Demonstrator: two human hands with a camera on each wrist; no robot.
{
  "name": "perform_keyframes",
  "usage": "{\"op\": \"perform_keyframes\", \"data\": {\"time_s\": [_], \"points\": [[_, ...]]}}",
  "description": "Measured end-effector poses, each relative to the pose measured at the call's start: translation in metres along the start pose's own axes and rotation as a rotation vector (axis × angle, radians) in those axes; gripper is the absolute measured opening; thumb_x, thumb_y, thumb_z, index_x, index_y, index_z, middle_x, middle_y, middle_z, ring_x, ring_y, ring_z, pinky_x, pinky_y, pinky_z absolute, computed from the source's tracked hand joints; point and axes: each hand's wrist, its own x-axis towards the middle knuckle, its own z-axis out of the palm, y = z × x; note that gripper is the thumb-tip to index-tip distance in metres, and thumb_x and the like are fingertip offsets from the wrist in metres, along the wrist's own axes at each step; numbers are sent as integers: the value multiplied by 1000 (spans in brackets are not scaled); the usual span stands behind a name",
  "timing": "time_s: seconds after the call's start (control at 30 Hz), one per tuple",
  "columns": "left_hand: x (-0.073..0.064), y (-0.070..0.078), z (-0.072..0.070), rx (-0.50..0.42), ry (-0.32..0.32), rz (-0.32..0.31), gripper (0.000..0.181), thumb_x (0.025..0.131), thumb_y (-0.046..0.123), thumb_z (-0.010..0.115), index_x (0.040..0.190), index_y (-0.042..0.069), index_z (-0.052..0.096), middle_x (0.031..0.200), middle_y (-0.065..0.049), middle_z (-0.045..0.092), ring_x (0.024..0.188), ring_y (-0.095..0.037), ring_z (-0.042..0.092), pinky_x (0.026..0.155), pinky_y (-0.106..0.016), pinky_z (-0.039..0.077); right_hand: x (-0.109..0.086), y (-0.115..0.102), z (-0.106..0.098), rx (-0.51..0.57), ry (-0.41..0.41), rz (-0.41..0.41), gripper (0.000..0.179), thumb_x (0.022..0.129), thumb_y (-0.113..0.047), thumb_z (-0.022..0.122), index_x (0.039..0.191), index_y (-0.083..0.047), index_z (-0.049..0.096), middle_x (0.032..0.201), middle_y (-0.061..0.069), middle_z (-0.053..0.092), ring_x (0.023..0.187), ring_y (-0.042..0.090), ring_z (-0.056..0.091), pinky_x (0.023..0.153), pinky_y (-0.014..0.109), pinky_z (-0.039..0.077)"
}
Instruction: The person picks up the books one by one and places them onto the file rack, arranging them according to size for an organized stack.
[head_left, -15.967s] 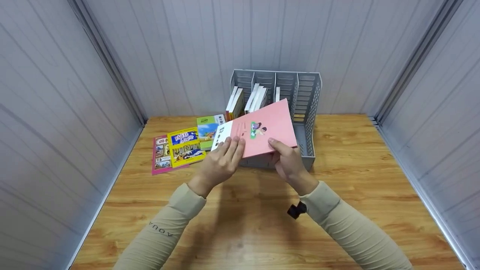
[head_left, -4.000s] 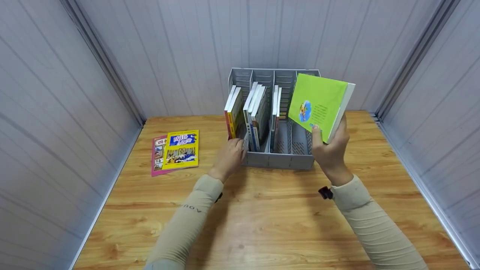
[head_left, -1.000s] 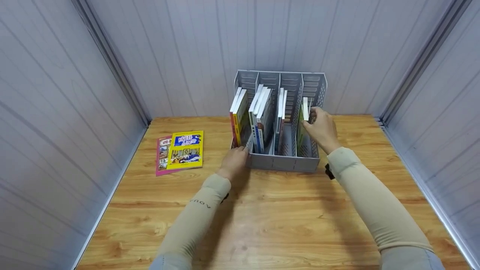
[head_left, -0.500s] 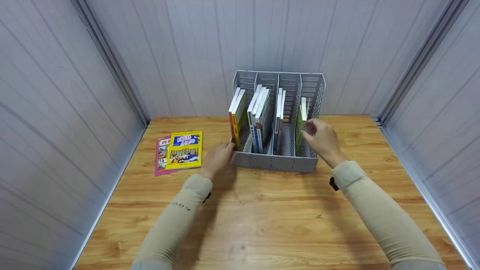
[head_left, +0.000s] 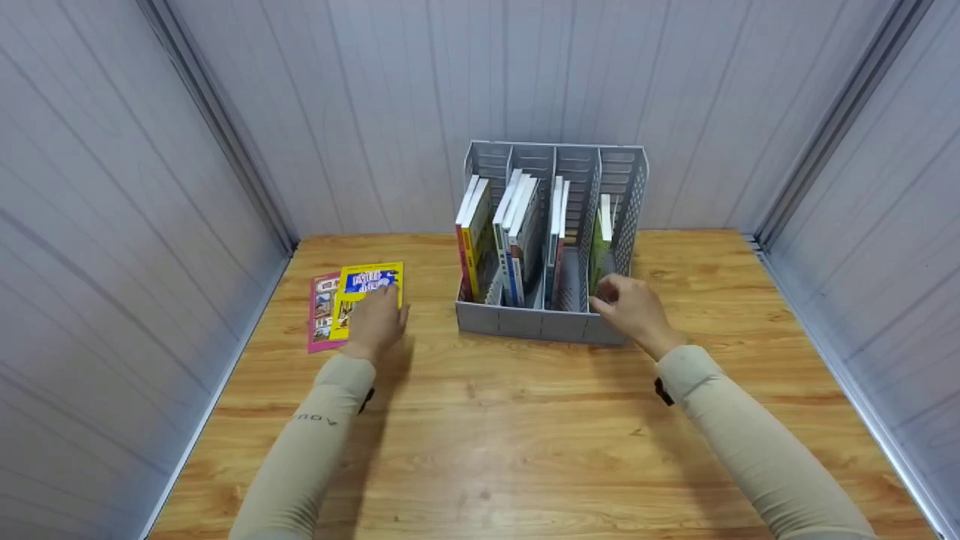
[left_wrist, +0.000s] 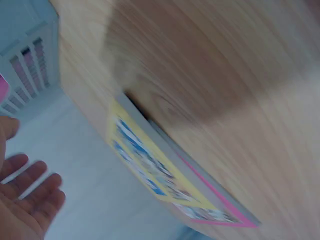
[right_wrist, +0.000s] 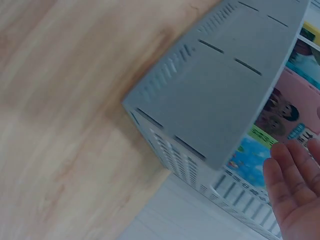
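Note:
My left hand (head_left: 375, 324) hovers over the yellow book (head_left: 358, 282), fingers relaxed and holding nothing. The yellow book lies partly on a pink-edged book (head_left: 321, 307); both are flat on the table, and the hand hides part of the yellow cover. My right hand (head_left: 636, 309) is at the front right corner of the grey file organizer (head_left: 540, 324), also holding nothing. Its fingers look loosely extended in the right wrist view. Just behind it a green book (head_left: 600, 244) stands upright in the rightmost compartment.
In the left compartment stand red and yellow books (head_left: 472, 247). Several white-edged books (head_left: 517, 240) fill part of the second, and thinner books (head_left: 557, 240) stand in the third. A panelled wall (head_left: 420, 112) rises behind the wooden table (head_left: 480, 442).
The green book, earlier in my right hand, now stands in the rightmost compartment, and that hand has drawn back from it. My left hand has left the organizer and moved left over the yellow book.

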Motion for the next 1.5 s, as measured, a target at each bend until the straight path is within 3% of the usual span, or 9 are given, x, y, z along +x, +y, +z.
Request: {"op": "perform_keyframes", "data": {"time_s": [0.13,0.4,0.6,0.7,0.9,0.97,1.07,1.23,1.5], "points": [[-7,-22,-2,13,-22,-142,35,111,23,61,121,-10,61,111,-29,70,102,-46,72,88,-57,62,-4,4,10,6,-58,10,32,99,-19,81,117,7,74,104,23,77,95,39,74,86,56,61],[-12,-55,-5,-30,-108,-416,45,110,29,61,121,-14,68,123,-34,70,115,-48,70,96,-61,60,-7,8,26,-48,-167,81,49,101,-38,79,122,6,70,111,25,76,101,41,73,90,57,61],[-17,-71,1,-91,-192,-549,49,111,40,60,108,-6,75,110,-25,75,95,-36,69,77,-48,58,-8,11,34,-162,-221,73,58,107,-46,68,123,10,71,114,29,77,104,46,75,92,60,61],[-19,-76,6,-126,-228,-590,51,110,44,60,111,-5,74,109,-21,74,90,-30,65,73,-41,53,-9,13,38,-208,-232,58,57,110,-47,60,117,8,73,106,28,77,96,45,75,88,60,61],[-20,-77,13,-189,-255,-626,63,109,48,61,136,-8,66,128,-26,72,102,-34,65,87,-47,56,-9,15,40,-208,-248,72,50,114,-43,52,114,3,73,96,22,76,85,38,73,82,58,59],[-19,-75,13,-181,-272,-625,65,108,50,60,135,-9,66,127,-26,72,101,-33,65,88,-49,57,-8,15,39,-198,-257,80,49,114,-41,53,114,3,73,97,22,76,87,38,73,83,57,59],[-16,-70,13,-137,-284,-615,67,107,52,61,131,-11,68,126,-28,72,101,-34,65,92,-52,59,-6,15,38,-175,-262,88,46,114,-40,55,102,-1,73,87,17,73,77,32,68,75,52,56],[-10,-62,18,-96,-291,-628,70,105,49,67,135,-14,64,133,-33,68,121,-46,64,103,-58,56,-3,15,40,-149,-253,91,45,113,-41,57,81,-10,61,69,4,55,64,21,49,66,40,43],[0,-54,17,-91,-347,-726,72,104,48,65,141,-15,60,142,-37,61,135,-55,54,114,-66,49,-4,16,41,-130,-240,91,44,113,-41,58,83,-9,63,68,4,55,63,21,50,65,40,44]]}}
